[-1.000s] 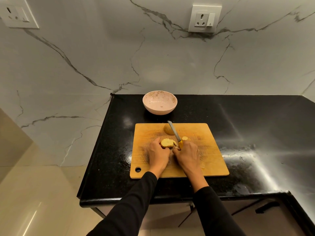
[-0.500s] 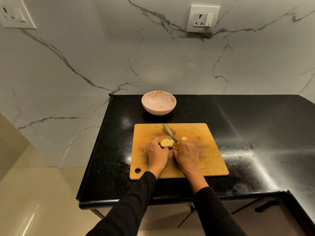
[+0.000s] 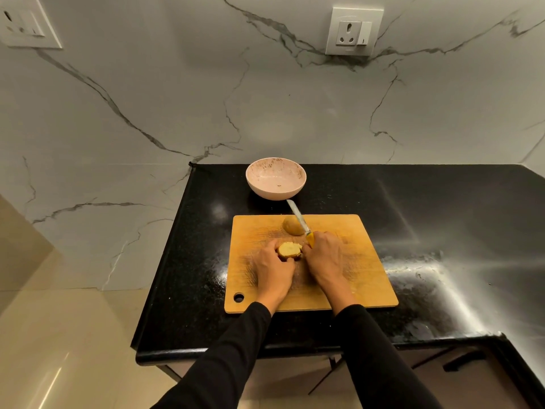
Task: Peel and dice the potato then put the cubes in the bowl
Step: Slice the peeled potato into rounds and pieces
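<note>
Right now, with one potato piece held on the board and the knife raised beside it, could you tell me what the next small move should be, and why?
Probably bring the knife down through the potato piece that the left hand steadies. The right hand grips the handle with the blade angled up toward the bowl, which holds no cubes, and another piece waits uncut on the cutting board.

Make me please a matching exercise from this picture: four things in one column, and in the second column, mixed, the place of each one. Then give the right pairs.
Things
1. bowl
2. knife
3. potato half
4. socket

Places
A. in the right hand
B. on the wall
C. on the counter, behind the board
D. in the left hand, on the board

Pairs: 1-C, 2-A, 3-D, 4-B
</note>
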